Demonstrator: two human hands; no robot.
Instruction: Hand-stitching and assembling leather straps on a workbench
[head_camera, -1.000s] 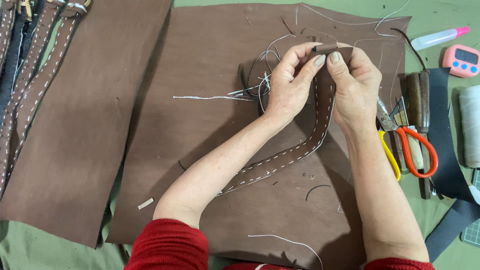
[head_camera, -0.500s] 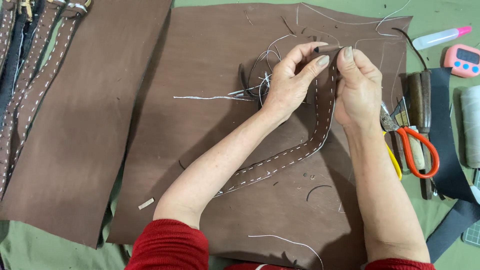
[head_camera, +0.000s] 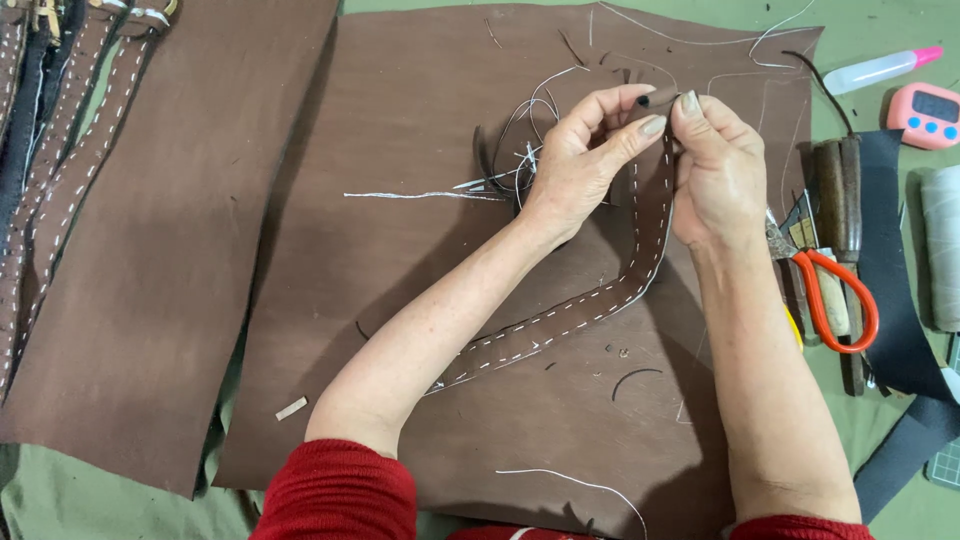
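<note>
So I've got the top end of this brown leather strap (head_camera: 650, 215) pinched between both hands, left hand (head_camera: 580, 160) and right hand (head_camera: 720, 170) meeting at the tip, thumbs and forefingers closed tight on it. The rest of the strap trails down and curves off to my left across the big brown leather sheet (head_camera: 420, 100) it's lying on. It looks light and floppy but with some body, so I'd say grab it right at the end or along the edges, not mid-length where it'll just sag. White stitching runs down both edges, and a tangle of loose white thread (head_camera: 520, 150) sits just beside my left hand, thin and snaggy. Orange-handled scissors (head_camera: 835, 300) and a wooden-handled tool (head_camera: 838, 190) are near my right wrist, stitched straps (head_camera: 70, 160) well off to the left.
</note>
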